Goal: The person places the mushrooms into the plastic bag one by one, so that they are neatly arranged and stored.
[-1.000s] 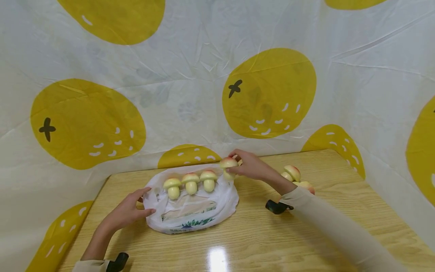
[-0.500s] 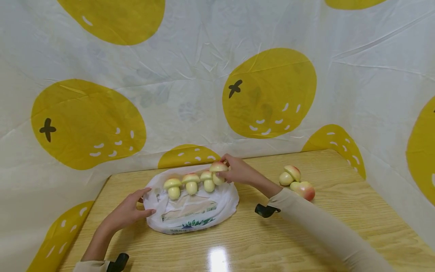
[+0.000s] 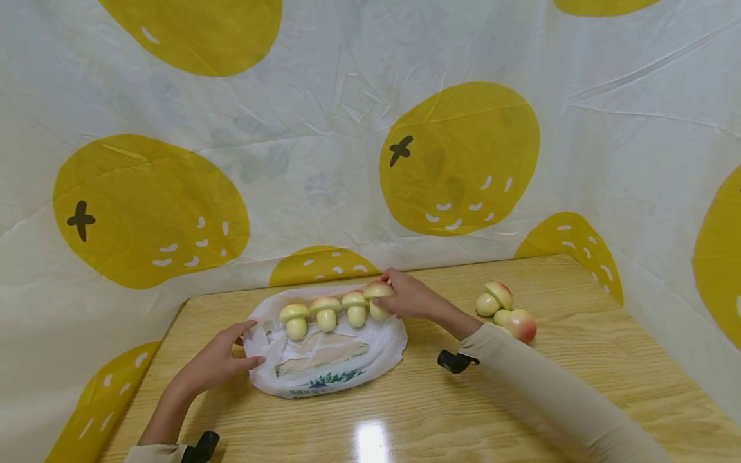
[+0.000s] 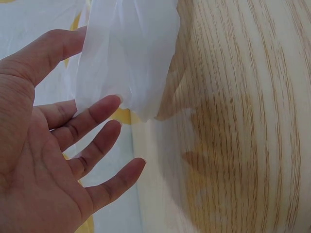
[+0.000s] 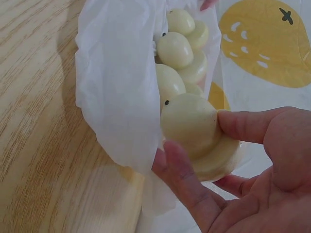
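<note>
A white plastic bag (image 3: 324, 379) lies spread on the wooden table, its mouth rolled back into an oval. Three pale yellow model mushrooms (image 3: 327, 313) with reddish-tinged caps stand in a row along its far side. My right hand (image 3: 408, 296) pinches another model mushroom (image 5: 189, 124) between thumb and fingers at the row's right end, inside the bag's rim. On the bag's left edge rests my left hand (image 3: 222, 357), fingers spread and lightly bent. In the left wrist view its thumb tip and one fingertip pass behind the white plastic (image 4: 129, 53).
Right of the bag, two more model mushrooms (image 3: 494, 298) lie together on the tabletop (image 3: 440, 411). A white cloth (image 3: 324, 167) printed with big yellow fruits hangs close behind the table and along its sides. Dark wrist mounts (image 3: 457, 361) sit on both wrists.
My right hand has carried the mushroom left and down to the end of the row, with a slight shift back right lately. The left hand and the bag have hardly moved.
</note>
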### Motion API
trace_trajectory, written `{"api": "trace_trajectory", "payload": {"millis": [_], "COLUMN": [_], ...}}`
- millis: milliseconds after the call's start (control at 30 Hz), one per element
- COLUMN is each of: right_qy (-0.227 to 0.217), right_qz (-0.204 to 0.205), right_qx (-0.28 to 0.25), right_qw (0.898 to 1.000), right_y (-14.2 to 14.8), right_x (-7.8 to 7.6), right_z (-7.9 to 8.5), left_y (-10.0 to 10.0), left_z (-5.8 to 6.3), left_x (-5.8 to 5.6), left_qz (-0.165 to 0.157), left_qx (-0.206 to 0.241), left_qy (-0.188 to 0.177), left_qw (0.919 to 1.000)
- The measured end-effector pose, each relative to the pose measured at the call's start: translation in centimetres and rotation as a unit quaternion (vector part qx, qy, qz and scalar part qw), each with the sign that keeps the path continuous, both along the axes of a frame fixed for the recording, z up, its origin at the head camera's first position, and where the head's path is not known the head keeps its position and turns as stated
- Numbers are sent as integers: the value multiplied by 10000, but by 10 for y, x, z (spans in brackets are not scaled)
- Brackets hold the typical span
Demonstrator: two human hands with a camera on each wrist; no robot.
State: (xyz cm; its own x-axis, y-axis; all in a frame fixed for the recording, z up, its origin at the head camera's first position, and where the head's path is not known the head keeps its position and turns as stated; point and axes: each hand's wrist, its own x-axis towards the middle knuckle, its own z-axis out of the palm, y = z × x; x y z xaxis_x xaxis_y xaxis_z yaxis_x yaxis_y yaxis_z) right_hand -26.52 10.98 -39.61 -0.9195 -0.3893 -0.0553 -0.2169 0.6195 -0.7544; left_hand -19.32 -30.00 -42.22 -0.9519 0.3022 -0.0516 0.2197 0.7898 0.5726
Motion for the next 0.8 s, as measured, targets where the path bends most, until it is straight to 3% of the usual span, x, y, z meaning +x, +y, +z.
{"api": "trace_trajectory", "payload": {"millis": [567,800], "right_qy": [917,1215], "right_qz": [101,-90], "right_qx": [642,1192], "right_qw": [9937,9854], "right_y": [1,-3], "right_x": [-2,-1], "right_z": [-3,-2], "left_y": [0,1], "left_z": [-2,-1], "left_x": [-2,-2], "left_qz": [15,2], "left_qx": [-64,-24], "left_qy": [31,14], "left_qw": [10000,10000]}}
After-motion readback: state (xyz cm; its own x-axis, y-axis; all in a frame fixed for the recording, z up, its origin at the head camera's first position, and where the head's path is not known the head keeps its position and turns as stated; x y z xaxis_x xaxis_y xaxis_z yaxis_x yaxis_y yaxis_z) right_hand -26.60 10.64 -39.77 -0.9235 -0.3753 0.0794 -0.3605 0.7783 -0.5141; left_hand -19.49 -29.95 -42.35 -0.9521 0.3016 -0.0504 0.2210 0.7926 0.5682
